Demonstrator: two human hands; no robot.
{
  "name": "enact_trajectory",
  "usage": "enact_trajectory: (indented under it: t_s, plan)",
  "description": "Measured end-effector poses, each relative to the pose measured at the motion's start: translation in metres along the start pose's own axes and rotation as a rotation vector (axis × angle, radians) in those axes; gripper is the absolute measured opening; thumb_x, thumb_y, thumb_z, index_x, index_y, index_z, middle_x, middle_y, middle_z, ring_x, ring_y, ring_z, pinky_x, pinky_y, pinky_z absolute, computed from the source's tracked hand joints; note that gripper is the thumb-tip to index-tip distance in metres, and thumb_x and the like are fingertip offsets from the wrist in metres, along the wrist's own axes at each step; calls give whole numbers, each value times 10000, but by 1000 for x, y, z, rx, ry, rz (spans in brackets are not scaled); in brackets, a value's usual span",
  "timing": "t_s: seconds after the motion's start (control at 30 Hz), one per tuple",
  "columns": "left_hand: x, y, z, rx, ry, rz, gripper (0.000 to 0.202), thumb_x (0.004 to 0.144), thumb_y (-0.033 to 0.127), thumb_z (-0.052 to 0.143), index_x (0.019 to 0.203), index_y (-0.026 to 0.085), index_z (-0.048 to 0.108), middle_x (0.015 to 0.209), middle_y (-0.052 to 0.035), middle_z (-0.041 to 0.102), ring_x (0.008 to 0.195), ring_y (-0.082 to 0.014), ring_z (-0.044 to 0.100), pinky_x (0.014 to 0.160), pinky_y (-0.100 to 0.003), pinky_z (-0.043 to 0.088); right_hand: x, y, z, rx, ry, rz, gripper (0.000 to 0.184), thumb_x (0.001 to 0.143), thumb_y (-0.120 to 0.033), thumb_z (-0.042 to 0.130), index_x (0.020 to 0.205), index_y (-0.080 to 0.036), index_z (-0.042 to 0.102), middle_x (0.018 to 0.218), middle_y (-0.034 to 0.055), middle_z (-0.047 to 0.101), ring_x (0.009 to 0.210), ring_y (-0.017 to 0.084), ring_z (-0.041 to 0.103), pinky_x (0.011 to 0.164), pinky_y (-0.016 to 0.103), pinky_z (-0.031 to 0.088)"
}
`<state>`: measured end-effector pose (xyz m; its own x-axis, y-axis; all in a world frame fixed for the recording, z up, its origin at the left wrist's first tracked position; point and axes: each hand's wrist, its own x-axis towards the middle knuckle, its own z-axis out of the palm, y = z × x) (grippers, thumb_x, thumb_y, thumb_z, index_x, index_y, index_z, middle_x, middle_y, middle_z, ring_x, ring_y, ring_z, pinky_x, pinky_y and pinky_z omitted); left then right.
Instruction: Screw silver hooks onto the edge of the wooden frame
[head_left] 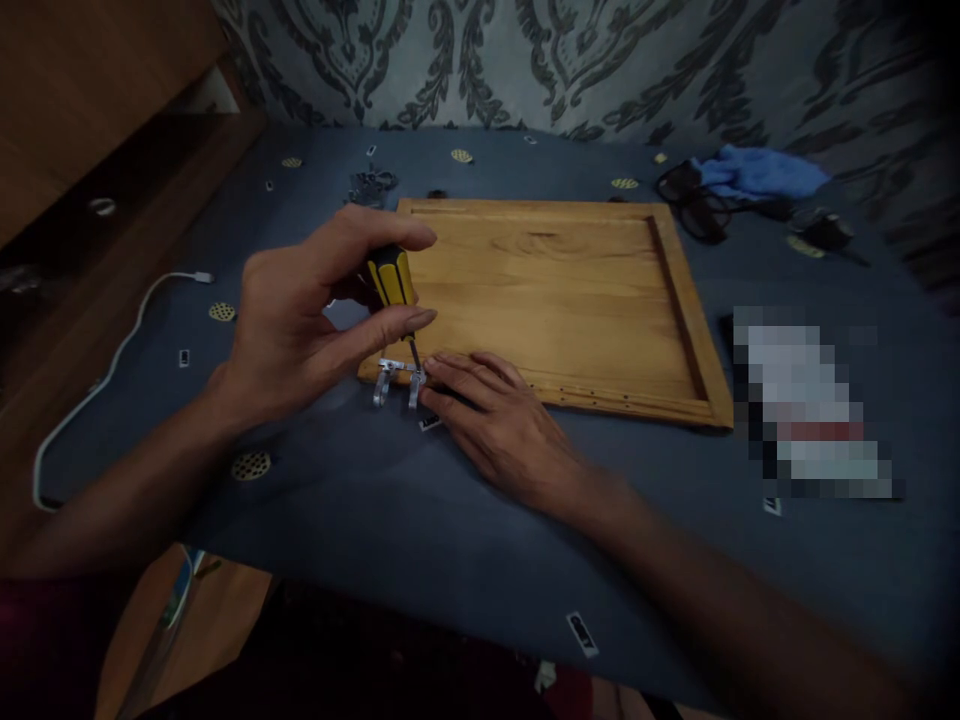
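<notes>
My left hand [315,310] is closed around a yellow and black screwdriver [391,278], held upright with its tip down on a silver metal hook bracket [397,380]. The bracket sits at the near left corner of a framed wooden board [555,300] lying flat on the grey cloth. Fingers of my right hand [487,410] lie flat on the board's near edge, just right of the bracket and touching it.
A white cable [120,350] curves along the left of the cloth. Black glasses [694,200], a blue cloth [757,172] and dark small items [825,232] lie at the back right. Metal parts [371,185] sit behind the board. A blurred packet [814,410] lies right.
</notes>
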<state>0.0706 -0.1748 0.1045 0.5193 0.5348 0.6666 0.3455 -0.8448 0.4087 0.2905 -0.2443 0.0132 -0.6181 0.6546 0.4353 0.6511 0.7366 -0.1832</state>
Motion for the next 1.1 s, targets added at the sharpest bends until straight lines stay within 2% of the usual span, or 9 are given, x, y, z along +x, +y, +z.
enact_trajectory:
  t_s: [0.17, 0.4, 0.57, 0.73, 0.83, 0.97, 1.1]
  plan:
    - [0, -3, 1, -16, 14, -26, 326, 912, 314, 781, 1221, 345, 684, 1100, 10, 748, 860, -177, 753, 744, -315, 660, 0, 0, -1, 0, -15, 13, 348, 1049, -150, 467, 1329, -184, 671, 1416, 125, 676, 1387, 278, 579, 1148, 511, 472]
    - [-2, -13, -1, 2, 53, 20, 404, 890, 304, 810, 1266, 282, 664, 1161, -23, 732, 880, -167, 750, 747, -300, 661, 1, -1, -1, 49, -4, 14, 359, 1038, -126, 481, 1345, -144, 668, 1399, 158, 681, 1373, 300, 588, 1133, 556, 479]
    - [-2, -10, 1, -30, 28, 30, 377, 899, 262, 802, 1254, 276, 673, 1115, 10, 753, 853, -142, 744, 735, -275, 662, 1, -1, -2, 55, 1, 2, 363, 1023, -107, 492, 1337, -116, 674, 1392, 179, 680, 1369, 317, 592, 1132, 560, 479]
    - [-2, -3, 1, -64, 19, -62, 391, 884, 348, 811, 1253, 367, 685, 1119, 6, 747, 880, -203, 743, 744, -378, 658, 1, -1, -3, 51, -35, 26, 374, 1030, -122, 476, 1344, -174, 673, 1425, 151, 665, 1390, 296, 573, 1139, 564, 472]
    - [-2, -2, 1, -67, 12, -77, 361, 900, 385, 790, 1246, 379, 686, 1101, 12, 745, 875, -205, 741, 742, -394, 656, 2, -1, -3, 49, -44, 32, 378, 1030, -121, 477, 1349, -183, 670, 1436, 146, 659, 1398, 289, 566, 1150, 556, 463]
    - [-1, -5, 1, -77, 23, -55, 355, 910, 465, 766, 1226, 323, 690, 1085, 9, 749, 845, -197, 743, 731, -382, 654, 1, -1, -3, 43, -44, 26, 373, 1036, -125, 468, 1348, -168, 668, 1429, 153, 662, 1390, 291, 573, 1148, 550, 468]
    - [0, -4, 1, -70, 5, -73, 350, 893, 419, 799, 1209, 315, 692, 1050, 25, 741, 821, -156, 728, 707, -326, 655, 1, -1, -2, 21, -15, 6, 359, 1046, -138, 455, 1334, -146, 669, 1399, 146, 681, 1368, 299, 592, 1139, 535, 479]
